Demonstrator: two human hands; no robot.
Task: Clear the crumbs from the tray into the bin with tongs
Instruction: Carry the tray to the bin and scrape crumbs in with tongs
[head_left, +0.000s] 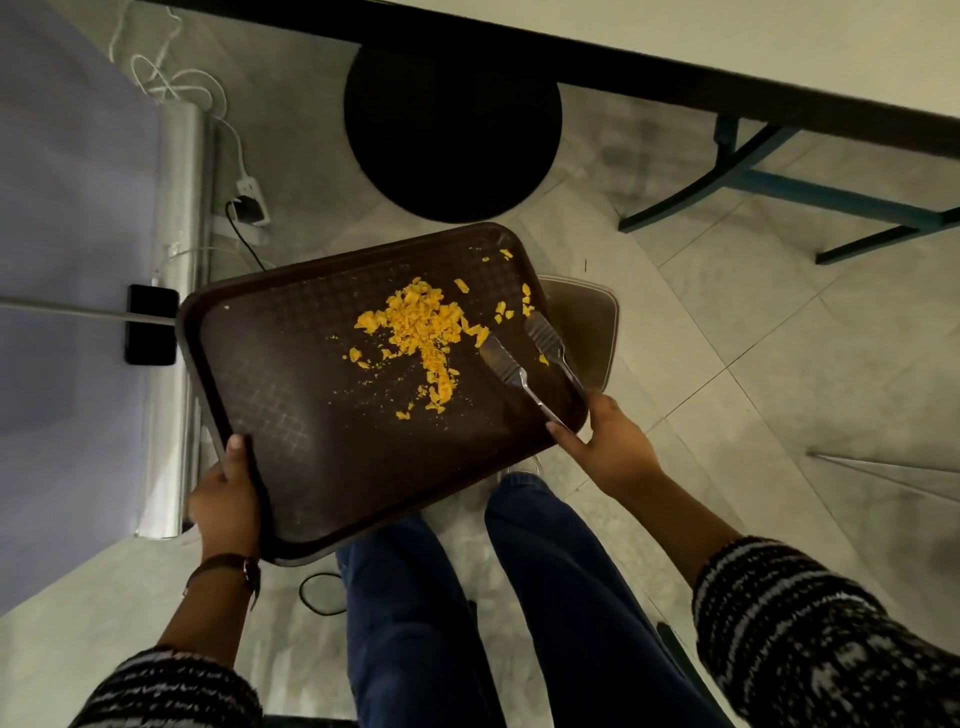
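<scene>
While left hand (228, 499) grips the tray (291, 415) above tiled floor (727, 332), right hand (608, 441) clasps tongs (524, 358).

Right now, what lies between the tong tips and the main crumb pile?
In the head view, only bare brown tray and a few stray crumbs separate the tongs, held in the right hand, from the crumb pile.

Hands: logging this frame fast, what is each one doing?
Left hand: closed on the tray edge.
Right hand: closed on the tongs, whose tips are apart over the crumbs.
</scene>
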